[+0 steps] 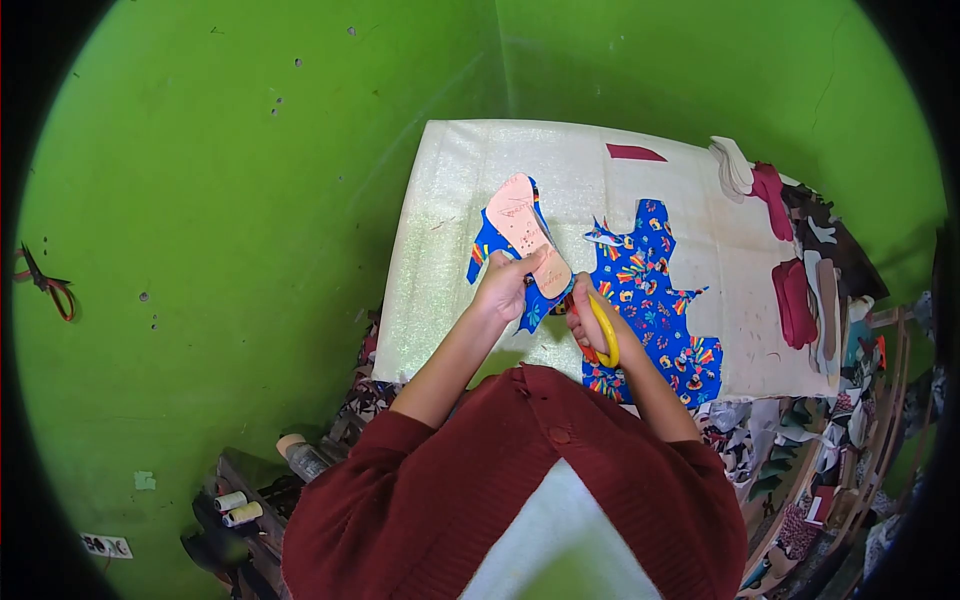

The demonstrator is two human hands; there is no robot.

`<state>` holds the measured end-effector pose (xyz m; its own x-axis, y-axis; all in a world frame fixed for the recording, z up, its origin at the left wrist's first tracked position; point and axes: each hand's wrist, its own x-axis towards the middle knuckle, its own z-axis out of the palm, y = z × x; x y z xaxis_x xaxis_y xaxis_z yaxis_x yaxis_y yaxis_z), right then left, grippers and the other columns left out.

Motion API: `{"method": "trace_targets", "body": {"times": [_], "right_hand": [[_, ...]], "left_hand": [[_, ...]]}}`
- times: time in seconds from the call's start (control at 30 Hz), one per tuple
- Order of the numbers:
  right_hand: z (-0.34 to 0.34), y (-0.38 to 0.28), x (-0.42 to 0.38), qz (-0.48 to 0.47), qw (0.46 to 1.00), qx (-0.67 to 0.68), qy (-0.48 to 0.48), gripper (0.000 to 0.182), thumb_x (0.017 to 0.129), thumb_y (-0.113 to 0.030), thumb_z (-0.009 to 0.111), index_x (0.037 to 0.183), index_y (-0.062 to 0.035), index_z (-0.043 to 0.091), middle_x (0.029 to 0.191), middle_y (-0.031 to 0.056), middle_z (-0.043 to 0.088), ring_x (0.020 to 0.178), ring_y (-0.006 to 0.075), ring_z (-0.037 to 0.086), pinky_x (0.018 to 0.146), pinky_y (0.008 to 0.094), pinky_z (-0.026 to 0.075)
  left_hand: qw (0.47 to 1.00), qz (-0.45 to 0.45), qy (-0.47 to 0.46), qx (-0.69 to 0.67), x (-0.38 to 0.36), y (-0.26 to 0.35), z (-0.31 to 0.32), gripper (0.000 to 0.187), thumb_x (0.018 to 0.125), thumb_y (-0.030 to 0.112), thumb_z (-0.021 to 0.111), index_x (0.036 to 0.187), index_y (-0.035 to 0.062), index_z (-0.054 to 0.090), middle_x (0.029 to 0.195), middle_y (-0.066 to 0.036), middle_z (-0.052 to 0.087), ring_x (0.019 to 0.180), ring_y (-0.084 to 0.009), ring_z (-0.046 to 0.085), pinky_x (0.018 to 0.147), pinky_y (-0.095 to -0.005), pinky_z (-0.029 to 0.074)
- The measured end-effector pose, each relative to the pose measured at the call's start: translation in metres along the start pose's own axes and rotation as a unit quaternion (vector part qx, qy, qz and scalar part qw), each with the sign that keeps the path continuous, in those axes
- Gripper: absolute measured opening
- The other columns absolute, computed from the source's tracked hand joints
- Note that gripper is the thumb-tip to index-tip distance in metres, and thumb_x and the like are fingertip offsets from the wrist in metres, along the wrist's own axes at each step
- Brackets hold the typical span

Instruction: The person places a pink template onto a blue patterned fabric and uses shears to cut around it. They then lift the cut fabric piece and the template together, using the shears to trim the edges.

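Two green walls (250, 200) behind white table (430, 310), template (513, 207) in left hand (503, 287), scissors (613, 340) in right hand (584, 312).

The person wears a dark maroon knitted cardigan (400, 510), its V-shaped neckline edged with broad ribbed bands that meet at a round button (560, 436) of much the same maroon. Inside the V shows a plain pale shirt (540, 515), whitish with a green tint toward the neck. The left sleeve (385, 450) and right sleeve (690, 465) both end around the elbows, leaving the forearms, left hand (503, 290) and right hand (585, 300) bare.
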<state>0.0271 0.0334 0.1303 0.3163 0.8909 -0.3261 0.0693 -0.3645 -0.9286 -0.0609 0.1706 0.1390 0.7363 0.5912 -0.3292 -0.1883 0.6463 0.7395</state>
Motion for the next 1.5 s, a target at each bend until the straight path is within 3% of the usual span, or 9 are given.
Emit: {"method": "trace_targets", "body": {"times": [0.13,0.23,0.3,0.4,0.53,0.6,0.7,1.13,1.5], "right_hand": [[0.000,-0.001,-0.001,-0.013,1.000,-0.004,0.008,0.057,0.083,-0.058,0.019,0.095,-0.0036,0.031,0.060,0.0071,0.046,0.050,0.0136,0.044,0.044,0.0282,0.036],[-0.002,-0.004,-0.001,-0.019,0.999,-0.035,0.002,0.058,0.082,-0.059,0.019,0.096,-0.0035,0.030,0.060,0.0072,0.045,0.050,0.0135,0.044,0.045,0.0271,0.037],[0.002,-0.001,0.000,0.003,0.999,0.046,-0.009,0.054,0.079,-0.064,0.017,0.086,-0.0117,0.027,0.060,-0.0012,0.032,0.047,0.0047,0.028,0.040,0.0180,0.027],[0.002,0.008,0.012,-0.010,0.999,0.047,-0.015,0.054,0.078,-0.065,0.015,0.084,-0.0123,0.026,0.060,-0.0019,0.030,0.047,0.0043,0.027,0.040,0.0177,0.027],[0.001,0.004,0.007,0.009,0.999,0.048,-0.010,0.052,0.079,-0.064,0.017,0.083,-0.0133,0.027,0.060,-0.0029,0.029,0.048,0.0035,0.026,0.039,0.0168,0.025],[0.002,0.010,0.009,-0.024,0.999,0.031,-0.001,0.056,0.083,-0.059,0.020,0.094,-0.0043,0.028,0.060,0.0064,0.042,0.050,0.0115,0.042,0.044,0.0256,0.037],[0.004,0.006,0.006,-0.004,0.997,0.078,-0.013,0.053,0.084,-0.056,0.022,0.093,-0.0046,0.029,0.059,0.0044,0.040,0.049,0.0097,0.040,0.042,0.0240,0.035],[0.005,0.010,0.014,-0.014,0.996,0.091,-0.013,0.048,0.086,-0.051,0.023,0.094,-0.0039,0.028,0.059,0.0015,0.037,0.050,0.0094,0.038,0.043,0.0240,0.033],[0.005,0.003,0.009,-0.062,0.998,0.007,0.025,0.049,0.086,-0.052,0.021,0.090,-0.0038,0.028,0.058,0.0086,0.045,0.048,0.0140,0.045,0.043,0.0283,0.037]], "left_hand": [[1.000,-0.008,0.014,-0.005,-0.001,0.000,0.001,0.022,0.076,0.003,0.058,0.093,-0.0070,0.049,0.088,-0.015,0.057,0.074,-0.0211,0.059,0.063,-0.0348,0.051],[1.000,-0.020,-0.006,0.004,-0.002,0.002,0.000,0.022,0.077,0.005,0.057,0.096,-0.0056,0.050,0.089,-0.012,0.058,0.077,-0.0188,0.060,0.066,-0.0300,0.050],[0.999,-0.037,-0.013,-0.010,-0.002,0.001,-0.001,0.022,0.077,0.005,0.057,0.096,-0.0055,0.050,0.088,-0.012,0.058,0.077,-0.0189,0.060,0.064,-0.0298,0.051],[0.999,-0.044,-0.008,-0.031,-0.003,-0.002,0.002,0.022,0.077,0.003,0.057,0.095,-0.0071,0.050,0.089,-0.015,0.057,0.078,-0.0230,0.059,0.064,-0.0355,0.052],[0.998,-0.044,-0.003,-0.036,-0.003,-0.004,0.001,0.021,0.078,0.004,0.056,0.095,-0.0062,0.050,0.090,-0.014,0.057,0.079,-0.0227,0.059,0.065,-0.0352,0.052],[0.997,-0.057,-0.006,-0.044,-0.003,-0.004,0.000,0.021,0.078,0.004,0.055,0.096,-0.0052,0.050,0.091,-0.014,0.057,0.080,-0.0226,0.059,0.066,-0.0353,0.051],[0.996,-0.063,-0.012,-0.061,-0.003,-0.004,0.001,0.022,0.079,0.006,0.055,0.098,-0.0027,0.050,0.090,-0.011,0.058,0.076,-0.0183,0.060,0.062,-0.0283,0.052],[0.988,-0.102,-0.032,-0.108,-0.005,-0.006,0.005,0.020,0.081,0.008,0.052,0.098,-0.0031,0.051,0.092,-0.011,0.057,0.082,-0.0190,0.058,0.068,-0.0300,0.050],[0.982,-0.124,-0.061,-0.131,-0.008,-0.004,0.003,0.017,0.082,0.010,0.051,0.097,0.0015,0.052,0.089,-0.007,0.058,0.079,-0.0161,0.058,0.069,-0.0279,0.049]]}}
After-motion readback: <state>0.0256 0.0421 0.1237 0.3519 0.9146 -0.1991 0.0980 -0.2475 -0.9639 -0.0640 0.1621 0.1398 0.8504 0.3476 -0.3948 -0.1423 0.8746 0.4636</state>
